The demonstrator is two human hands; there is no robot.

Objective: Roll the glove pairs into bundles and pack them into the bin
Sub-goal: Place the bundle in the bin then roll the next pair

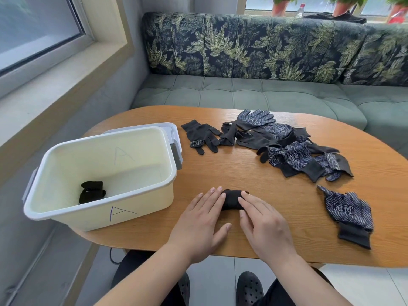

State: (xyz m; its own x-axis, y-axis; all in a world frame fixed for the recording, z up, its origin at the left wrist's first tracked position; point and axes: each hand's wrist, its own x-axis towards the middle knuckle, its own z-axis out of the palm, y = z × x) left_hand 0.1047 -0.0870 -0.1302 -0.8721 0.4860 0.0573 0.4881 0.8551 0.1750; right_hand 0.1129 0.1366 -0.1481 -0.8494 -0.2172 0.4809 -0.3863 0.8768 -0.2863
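A black rolled glove bundle [233, 199] lies on the wooden table [276, 202] in front of me. My left hand [202, 221] lies flat at the bundle's left, its fingertips touching it. My right hand [262, 221] presses straight fingers on the bundle's right side. The cream bin [106, 219], marked "A", stands at the left with one black bundle [92, 192] inside. A loose pile of dark dotted gloves [287, 146] is spread over the far right of the table.
A single dotted glove [348, 214] lies near the right front edge. A plain black glove [202, 135] lies beyond the bin. The bin's lid [170, 129] sits behind it. A leaf-patterned sofa [265, 62] wraps the far side, a window ledge the left.
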